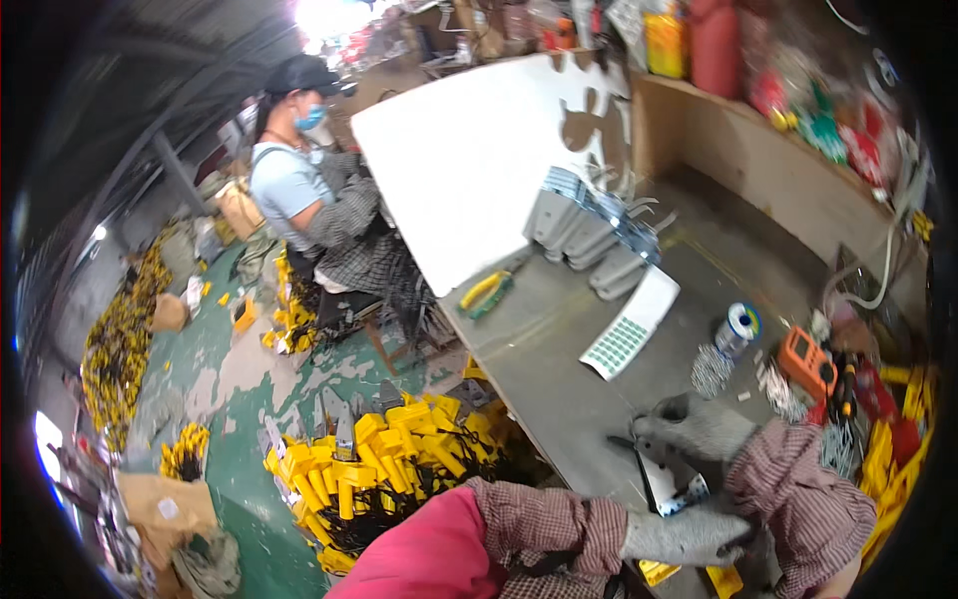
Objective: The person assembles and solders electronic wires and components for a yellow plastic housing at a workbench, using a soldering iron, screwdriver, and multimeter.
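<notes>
Both my hands wear grey gloves and meet at the table's near right edge. My left hand [689, 536] is closed across a device with a pale grey, blue-marked panel [671, 477] and yellow parts [725, 581] below. My right hand [694, 427] curls at the panel's far end, fingertips gripping it; exactly what they pinch is partly hidden. A thin black strip [644, 467], cable or tool, runs along the panel's left side. Checked sleeves cover both forearms.
Grey panels [589, 230] stand stacked behind a green-dotted sticker sheet [631, 329]. Yellow-green pliers [486, 294] lie at the left edge. A solder spool [738, 327] and orange meter [806, 361] sit right. Yellow devices [384, 449] pile below; a masked co-worker [299, 190] sits beyond.
</notes>
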Demonstrator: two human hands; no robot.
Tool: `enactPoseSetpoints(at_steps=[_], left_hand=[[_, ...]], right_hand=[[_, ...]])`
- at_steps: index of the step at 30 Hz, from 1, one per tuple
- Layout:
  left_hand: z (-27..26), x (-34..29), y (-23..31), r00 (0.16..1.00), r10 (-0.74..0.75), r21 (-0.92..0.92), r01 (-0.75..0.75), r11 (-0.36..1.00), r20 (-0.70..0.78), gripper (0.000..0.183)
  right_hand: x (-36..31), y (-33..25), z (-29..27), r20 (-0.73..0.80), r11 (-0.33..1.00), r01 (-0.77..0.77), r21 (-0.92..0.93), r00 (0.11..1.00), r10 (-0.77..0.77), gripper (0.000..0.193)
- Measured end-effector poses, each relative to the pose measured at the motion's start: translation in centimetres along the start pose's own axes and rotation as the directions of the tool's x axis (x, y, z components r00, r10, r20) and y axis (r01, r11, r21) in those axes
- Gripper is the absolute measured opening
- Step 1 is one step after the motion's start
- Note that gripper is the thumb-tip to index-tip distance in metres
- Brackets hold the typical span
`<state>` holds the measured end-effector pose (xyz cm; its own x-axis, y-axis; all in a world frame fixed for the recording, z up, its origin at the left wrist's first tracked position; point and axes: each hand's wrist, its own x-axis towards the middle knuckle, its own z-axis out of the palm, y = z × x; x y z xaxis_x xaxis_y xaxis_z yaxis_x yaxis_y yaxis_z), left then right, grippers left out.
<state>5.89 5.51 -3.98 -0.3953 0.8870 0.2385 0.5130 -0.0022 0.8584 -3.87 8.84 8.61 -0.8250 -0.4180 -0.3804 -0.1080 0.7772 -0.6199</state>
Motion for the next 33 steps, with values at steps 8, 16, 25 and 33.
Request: enactPoseSetpoints(at_steps=[8, 16, 25, 33], left_hand=[[-2.3, -0.5, 2.4, 1.000, -0.008, -0.040, 0.008, 0.999, -0.013, 0.033], [-4.8, 0.3, 1.9, 0.983, 0.168, 0.299, -0.139, 0.944, -0.076, 0.028], [-4.7, -0.2, 2.5, 0.975, 0.123, 0.083, -0.109, 0.991, -0.187, 0.025], [-5.6, -0.3, 2.8, 0.991, -0.028, 0.128, 0.044, 0.991, -0.127, 0.023]], right_hand=[[4.5, 6.0, 3.3, -0.083, 0.855, 0.446, -0.264, 0.873, -0.481, 0.023], [-8.2, 6.3, -2.7, -0.423, 0.988, -0.034, 0.149, 0.901, 0.095, 0.023], [-15.2, 11.2, 1.9, -0.623, 0.939, -0.018, 0.344, 0.744, 0.243, 0.018], [-15.5, 11.8, 0.2, -0.627, 0.776, 0.142, 0.614, 0.685, 0.370, 0.019]])
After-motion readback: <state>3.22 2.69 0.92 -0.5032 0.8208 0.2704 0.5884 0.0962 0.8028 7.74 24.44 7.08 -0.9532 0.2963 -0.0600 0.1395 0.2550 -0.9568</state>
